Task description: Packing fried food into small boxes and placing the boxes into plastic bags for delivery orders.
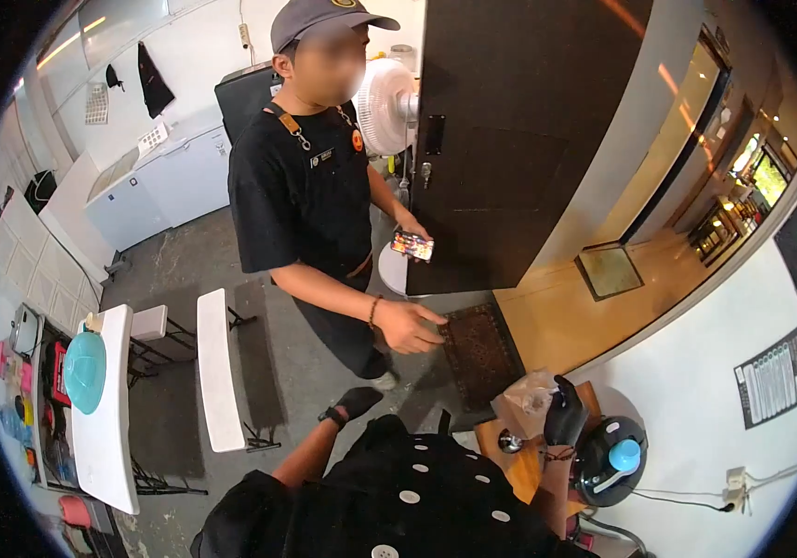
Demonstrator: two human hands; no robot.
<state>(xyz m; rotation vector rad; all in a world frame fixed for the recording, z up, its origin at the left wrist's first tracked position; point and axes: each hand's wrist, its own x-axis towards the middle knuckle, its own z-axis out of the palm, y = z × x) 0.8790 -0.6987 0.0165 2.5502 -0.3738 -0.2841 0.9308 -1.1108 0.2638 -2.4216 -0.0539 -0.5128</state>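
Observation:
My right hand (566, 413), in a black glove, grips the top of a clear plastic bag (525, 399). The bag hangs over a wooden table (525, 466), with pale, unclear contents. Just below it sits a small shiny metal object (510, 441). Beside my right wrist stands a round black appliance (611, 474), probably a rice cooker, topped by a blue cup (624, 455) and a pale-handled utensil. My left hand (359, 402), also black-gloved, is stretched forward over the floor and appears to hold nothing. Its separate fingers are hard to make out.
A person (301, 188) in black stands ahead, holding a phone (412, 245) and reaching one hand towards the bag. Behind them are a dark door (510, 153) and a fan (381, 104). A floor mat (482, 352), white bench (219, 370) and white table (109, 460) lie around.

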